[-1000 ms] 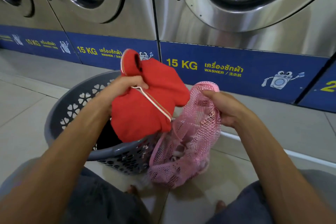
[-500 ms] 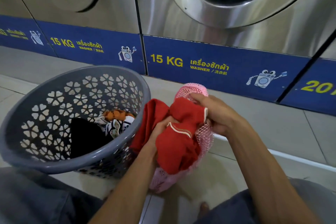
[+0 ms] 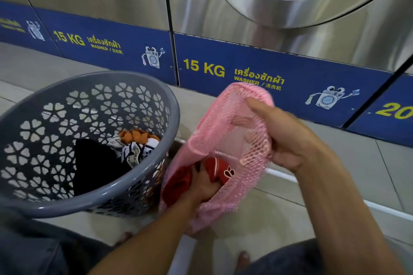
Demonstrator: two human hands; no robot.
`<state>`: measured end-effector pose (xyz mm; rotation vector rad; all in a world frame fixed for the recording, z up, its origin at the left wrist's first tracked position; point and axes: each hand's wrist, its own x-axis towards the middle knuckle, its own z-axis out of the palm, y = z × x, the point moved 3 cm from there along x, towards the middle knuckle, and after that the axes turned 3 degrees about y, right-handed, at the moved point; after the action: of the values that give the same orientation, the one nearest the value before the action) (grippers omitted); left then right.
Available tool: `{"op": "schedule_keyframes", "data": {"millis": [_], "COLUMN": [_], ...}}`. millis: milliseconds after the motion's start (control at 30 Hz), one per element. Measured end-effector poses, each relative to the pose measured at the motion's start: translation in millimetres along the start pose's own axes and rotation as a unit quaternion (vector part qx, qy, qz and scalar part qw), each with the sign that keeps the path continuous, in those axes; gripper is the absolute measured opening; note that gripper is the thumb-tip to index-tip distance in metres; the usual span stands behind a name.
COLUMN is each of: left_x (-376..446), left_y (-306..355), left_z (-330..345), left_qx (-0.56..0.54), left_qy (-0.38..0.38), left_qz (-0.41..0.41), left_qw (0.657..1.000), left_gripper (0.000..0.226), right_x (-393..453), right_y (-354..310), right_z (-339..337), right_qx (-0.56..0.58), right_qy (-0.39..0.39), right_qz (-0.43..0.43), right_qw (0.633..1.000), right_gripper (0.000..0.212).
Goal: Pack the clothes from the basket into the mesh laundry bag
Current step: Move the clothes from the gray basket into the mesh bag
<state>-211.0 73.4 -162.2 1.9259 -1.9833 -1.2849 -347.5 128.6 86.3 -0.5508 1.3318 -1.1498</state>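
The pink mesh bag (image 3: 225, 147) hangs just right of the grey basket (image 3: 67, 205), its mouth held up and open by the right hand (image 3: 283, 138), which pinches the rim with the thumb outside and the fingers inside the netting. The left hand (image 3: 202, 185) is plunged into the bag, clenched on the red garment (image 3: 178, 182) deep within it. Half a second ago that garment was still bunched over the bag's rim, mostly outside; now it sits wholly inside. The basket is round hard plastic pierced with flower-shaped holes, and holds a black garment (image 3: 93, 165), a black-and-white patterned cloth (image 3: 134, 152) and an orange piece (image 3: 136, 136). Behind stand steel washing machines (image 3: 290, 29) on blue panels.
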Motion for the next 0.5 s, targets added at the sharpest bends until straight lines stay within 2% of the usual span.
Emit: {"op": "schedule_keyframes", "data": {"millis": [67, 100, 167, 267, 333, 433, 500], "left_x": [-3.6, -6.1, -15.0, -30.1, -39.8, -62.1, -67.8], "left_y": [-8.9, -13.6, -22.4, -25.1, -20.7, -7.9, -5.8], "left_z": [-14.8, -25.9, -42.1, -54.5, -51.7, -41.9, -38.7], "left_qx": [0.006, 0.007, 0.014, 0.058, 0.133, 0.291, 0.316], "left_qy": [-0.035, -0.04, -0.066, -0.117, -0.104, -0.085, -0.088], "left_qz": [-0.007, -0.001, 0.008, -0.016, -0.034, -0.031, -0.022], "left_qw": [0.999, 0.999, 0.998, 0.991, 0.985, 0.953, 0.945], "left_gripper": [0.145, 0.144, 0.126, 0.101, 0.1, 0.105, 0.112], "right_x": [-3.7, -3.9, -5.7, -8.6, -7.8, -3.8, 0.1], "right_y": [-9.0, -11.4, -14.8, -21.9, -20.1, -0.7, 10.8], "right_z": [-12.0, -14.9, -18.1, -19.1, -13.6, 3.1, 10.0], "right_qx": [0.04, 0.05, 0.064, 0.091, 0.093, 0.01, -0.029], "right_qy": [0.023, 0.036, 0.05, 0.027, 0.016, 0.038, 0.033], "right_qz": [-0.016, -0.023, -0.029, -0.04, -0.04, -0.013, 0.018], "right_qw": [0.999, 0.998, 0.996, 0.995, 0.995, 0.999, 0.999], "right_gripper": [0.034, 0.035, 0.035, 0.032, 0.035, 0.041, 0.041]}}
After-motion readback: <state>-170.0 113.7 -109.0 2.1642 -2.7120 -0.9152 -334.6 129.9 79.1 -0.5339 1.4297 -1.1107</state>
